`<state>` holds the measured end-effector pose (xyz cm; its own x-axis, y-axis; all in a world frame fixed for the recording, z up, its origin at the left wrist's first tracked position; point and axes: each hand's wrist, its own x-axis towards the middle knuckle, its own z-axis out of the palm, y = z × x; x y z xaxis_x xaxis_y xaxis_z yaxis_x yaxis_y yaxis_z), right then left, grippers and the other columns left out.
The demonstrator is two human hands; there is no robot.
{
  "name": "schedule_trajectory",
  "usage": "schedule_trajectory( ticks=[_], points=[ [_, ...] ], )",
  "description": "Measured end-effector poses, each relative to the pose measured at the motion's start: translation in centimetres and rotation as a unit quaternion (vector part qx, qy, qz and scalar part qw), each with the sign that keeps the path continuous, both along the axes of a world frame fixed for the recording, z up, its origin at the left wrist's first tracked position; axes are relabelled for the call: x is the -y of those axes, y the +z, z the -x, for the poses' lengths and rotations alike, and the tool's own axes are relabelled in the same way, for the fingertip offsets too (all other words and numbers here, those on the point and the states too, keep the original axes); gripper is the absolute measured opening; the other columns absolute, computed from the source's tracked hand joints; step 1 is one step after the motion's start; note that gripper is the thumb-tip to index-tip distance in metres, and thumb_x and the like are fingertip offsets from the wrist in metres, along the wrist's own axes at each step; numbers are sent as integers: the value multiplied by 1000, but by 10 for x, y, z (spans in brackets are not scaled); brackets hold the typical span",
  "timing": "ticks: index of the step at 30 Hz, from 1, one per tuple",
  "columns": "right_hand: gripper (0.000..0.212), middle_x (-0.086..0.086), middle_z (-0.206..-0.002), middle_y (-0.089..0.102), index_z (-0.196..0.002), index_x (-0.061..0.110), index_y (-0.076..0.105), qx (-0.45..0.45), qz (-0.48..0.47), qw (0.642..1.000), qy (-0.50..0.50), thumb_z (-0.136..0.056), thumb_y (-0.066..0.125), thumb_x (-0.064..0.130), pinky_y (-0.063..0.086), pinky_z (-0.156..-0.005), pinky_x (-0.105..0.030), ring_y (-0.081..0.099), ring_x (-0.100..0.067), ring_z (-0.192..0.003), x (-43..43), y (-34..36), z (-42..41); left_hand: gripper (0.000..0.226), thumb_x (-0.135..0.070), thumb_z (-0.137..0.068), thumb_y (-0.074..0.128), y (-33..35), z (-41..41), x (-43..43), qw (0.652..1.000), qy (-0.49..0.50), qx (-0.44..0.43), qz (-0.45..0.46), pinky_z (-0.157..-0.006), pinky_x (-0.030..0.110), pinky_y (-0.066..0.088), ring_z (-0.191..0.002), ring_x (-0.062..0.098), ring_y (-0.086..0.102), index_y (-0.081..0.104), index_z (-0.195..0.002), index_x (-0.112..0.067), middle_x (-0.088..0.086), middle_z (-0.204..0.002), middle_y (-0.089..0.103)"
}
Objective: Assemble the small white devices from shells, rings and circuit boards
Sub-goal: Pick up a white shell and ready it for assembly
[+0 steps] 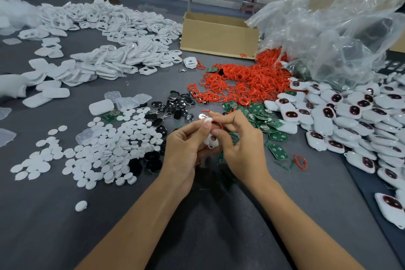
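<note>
Over the middle of the grey table, my left hand point(186, 144) grips a small white shell point(210, 140) with holes in it, thumb on its upper edge. My right hand point(238, 138) pinches a red ring point(220, 126) against the shell's top; most of the ring is hidden by my fingers. A heap of red rings point(245, 81) lies behind my hands. Green circuit boards point(260, 116) are scattered just right of them. Empty white shells point(114, 37) are piled at the back left. Assembled white devices point(350, 120) with dark red-rimmed windows fill the right side.
White round discs point(105, 149) and black oval parts point(175, 105) lie left of my hands. A cardboard box point(219, 37) stands at the back centre, with crumpled clear plastic bags point(333, 28) to its right. One loose red ring point(300, 162) and a board point(278, 151) lie nearby.
</note>
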<state>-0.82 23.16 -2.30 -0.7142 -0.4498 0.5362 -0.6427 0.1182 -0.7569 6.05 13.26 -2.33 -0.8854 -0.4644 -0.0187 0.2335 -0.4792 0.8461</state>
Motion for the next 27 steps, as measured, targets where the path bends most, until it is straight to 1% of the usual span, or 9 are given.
schedule_trajectory(
  ticks=[4,7,9,13,16,20,22,24,27],
  points=[
    [27,0,-106,71,-82,15,63,76,54,994,53,-80,65,-11,53,-86,-27,67,-8,-102,-1,4,-1,14,-17,-79,67,1,0,1,1000,-1,4,1,-62,29,59,-80,14,69,79,-84,-15,6,-87,74],
    [32,6,-97,70,-76,17,65,103,84,988,80,-77,67,-15,52,-84,-21,67,-9,-104,-3,6,0,14,-15,-79,67,2,-2,1,1000,1,9,-2,-58,27,58,-75,15,70,79,-83,-15,7,-85,74],
    [29,6,-95,70,-78,14,69,117,95,985,89,-76,67,-15,52,-85,-20,66,-11,-105,-3,6,1,16,-10,-85,64,3,-2,0,1000,7,12,1,-56,26,57,-70,15,70,79,-84,-14,7,-81,74],
    [28,-3,-107,70,-95,13,71,142,86,982,88,-80,67,-10,51,-95,-28,65,-12,-109,-2,5,1,16,-9,-91,60,2,-3,0,1000,29,12,1,-55,25,57,-67,16,69,76,-91,-11,9,-79,73],
    [28,-3,-102,72,-99,17,70,160,93,978,99,-84,63,-6,52,-85,-25,68,-13,-100,-1,8,4,16,-7,-92,59,3,-2,-2,998,47,6,30,-54,25,57,-64,15,69,75,-94,-12,6,-79,73],
    [24,-10,-93,73,-109,12,66,258,94,954,124,-90,57,0,54,-76,-25,68,-15,-82,-3,9,5,18,-5,-94,60,1,-2,-3,988,78,19,130,-55,23,56,-70,14,70,75,-96,-16,4,-79,74],
    [19,-8,-84,72,-105,6,68,237,61,962,124,-94,53,2,53,-69,-24,65,-13,-75,-3,7,5,17,-6,-94,60,-1,-2,-4,983,89,24,158,-58,27,59,-73,14,71,74,-98,-14,6,-81,75],
    [17,1,-74,68,-98,3,69,203,38,974,95,-95,53,3,47,-60,-20,61,-6,-66,-1,5,4,17,-6,-94,60,-1,-1,-5,978,99,21,183,-60,29,59,-73,13,71,74,-94,-16,6,-81,74],
    [16,9,-65,65,-90,9,70,182,27,982,44,-94,55,5,43,-56,-20,57,-1,-58,3,3,4,19,-7,-93,62,-2,1,-5,969,118,21,217,-68,39,61,-75,15,71,74,-91,-21,3,-81,75]
  ],
)
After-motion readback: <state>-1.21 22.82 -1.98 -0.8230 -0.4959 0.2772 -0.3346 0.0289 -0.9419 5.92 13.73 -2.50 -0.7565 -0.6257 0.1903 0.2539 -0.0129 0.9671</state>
